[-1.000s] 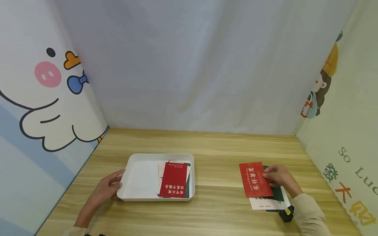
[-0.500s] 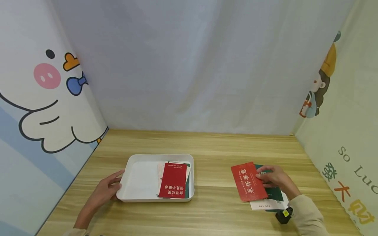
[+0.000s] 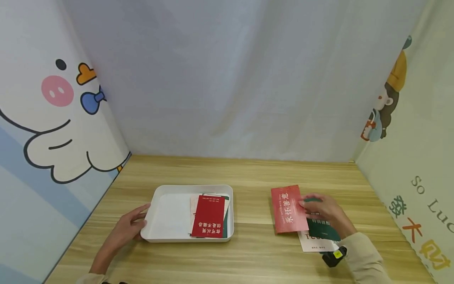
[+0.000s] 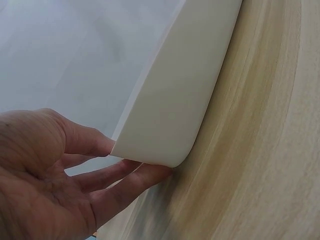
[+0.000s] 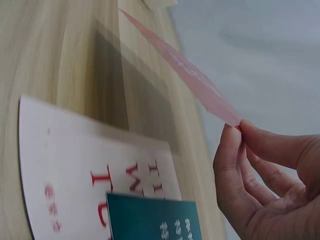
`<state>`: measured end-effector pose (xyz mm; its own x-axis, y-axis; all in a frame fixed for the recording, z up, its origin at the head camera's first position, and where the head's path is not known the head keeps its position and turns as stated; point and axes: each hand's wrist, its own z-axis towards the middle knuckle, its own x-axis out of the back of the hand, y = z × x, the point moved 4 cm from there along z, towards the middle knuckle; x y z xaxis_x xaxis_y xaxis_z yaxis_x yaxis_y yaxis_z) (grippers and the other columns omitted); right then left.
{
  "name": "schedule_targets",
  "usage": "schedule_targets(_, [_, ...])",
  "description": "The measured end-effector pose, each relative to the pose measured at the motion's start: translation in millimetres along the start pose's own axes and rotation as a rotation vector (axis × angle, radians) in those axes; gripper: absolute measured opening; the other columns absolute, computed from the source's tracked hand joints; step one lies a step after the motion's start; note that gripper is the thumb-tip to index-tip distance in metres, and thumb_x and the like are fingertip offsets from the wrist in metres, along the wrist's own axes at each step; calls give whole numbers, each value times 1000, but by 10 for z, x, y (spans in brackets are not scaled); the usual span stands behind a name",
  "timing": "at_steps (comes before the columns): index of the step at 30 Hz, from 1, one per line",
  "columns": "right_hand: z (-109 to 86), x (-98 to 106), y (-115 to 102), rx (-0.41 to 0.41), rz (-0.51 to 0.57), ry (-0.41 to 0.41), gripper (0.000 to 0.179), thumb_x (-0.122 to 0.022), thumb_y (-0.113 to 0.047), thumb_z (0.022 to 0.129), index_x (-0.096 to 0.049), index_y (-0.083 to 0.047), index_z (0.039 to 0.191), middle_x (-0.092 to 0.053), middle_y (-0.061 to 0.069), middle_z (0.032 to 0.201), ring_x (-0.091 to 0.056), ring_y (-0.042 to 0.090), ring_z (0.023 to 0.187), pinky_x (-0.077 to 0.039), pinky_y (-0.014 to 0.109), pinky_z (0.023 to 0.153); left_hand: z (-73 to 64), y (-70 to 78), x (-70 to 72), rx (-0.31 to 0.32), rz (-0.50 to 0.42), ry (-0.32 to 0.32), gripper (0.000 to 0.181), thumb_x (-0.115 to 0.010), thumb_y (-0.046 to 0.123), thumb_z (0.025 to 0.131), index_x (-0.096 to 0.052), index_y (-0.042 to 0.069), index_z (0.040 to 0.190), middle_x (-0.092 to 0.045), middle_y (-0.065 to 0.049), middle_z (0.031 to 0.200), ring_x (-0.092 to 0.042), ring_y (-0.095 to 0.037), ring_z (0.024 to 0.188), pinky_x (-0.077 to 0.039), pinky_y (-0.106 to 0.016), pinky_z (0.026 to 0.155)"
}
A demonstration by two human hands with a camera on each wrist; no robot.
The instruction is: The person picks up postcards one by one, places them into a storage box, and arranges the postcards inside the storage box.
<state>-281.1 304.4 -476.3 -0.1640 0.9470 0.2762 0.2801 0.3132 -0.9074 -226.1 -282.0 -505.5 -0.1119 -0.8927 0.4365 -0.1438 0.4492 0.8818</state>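
My right hand (image 3: 324,208) pinches a red card (image 3: 289,209) with white Chinese characters at its edge, between thumb and fingertips. In the right wrist view the red card (image 5: 192,75) is raised and tilted, casting a shadow on the wood. Below this hand lie a dark green card (image 3: 320,227) and a white card (image 3: 315,242) with red lettering, overlapping each other. My left hand (image 3: 125,227) holds the left end of a white tray (image 3: 170,240); in the left wrist view its thumb meets the rim, its other fingers the lower edge. A red card (image 3: 207,217) tops several cards in the tray.
The wooden table (image 3: 255,260) carries everything. A pale curtain (image 3: 241,79) hangs at the back, with printed cloth panels on both sides. A black wrist device (image 3: 333,257) with a yellow mark sits beneath my right wrist, close to the cards.
My right hand has moved left with the red card and lifted it, uncovering more of the green and white cards. My left hand and the tray have stayed put.
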Motion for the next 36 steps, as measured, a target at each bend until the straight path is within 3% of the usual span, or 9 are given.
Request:
schedule_targets(15, [71, -326, -98, 51, 102, -17, 49, -72, -19, 100, -57, 10, 137, -76, 4, 103, -74, 15, 87, -63, 36, 82, 4, -17, 0, -1, 2, 6, 59, -52, -1, 104, -33, -6, 160, -44, -44, 149, -70, -33, 103, -60, -36, 66])
schedule_targets(24, [113, -484, -149, 63, 172, -26, 46, -71, -15, 100, -58, 10, 136, -77, 3, 100, -75, 16, 83, -63, 35, 79, 4, -5, -17, -5, -17, -3, 59, -51, -2, 104, -32, -7, 160, -44, -45, 148, -70, -33, 103, -60, -37, 66])
schedule_targets(36, [166, -950, -375, 82, 288, -66, 44, -70, -11, 99, -58, 11, 135, -75, 1, 96, -73, 14, 81, -63, 34, 81, 5, 3, -14, 1, 11, 11, 58, -51, -2, 104, -33, -7, 159, -44, -44, 149, -70, -34, 104, -60, -36, 66])
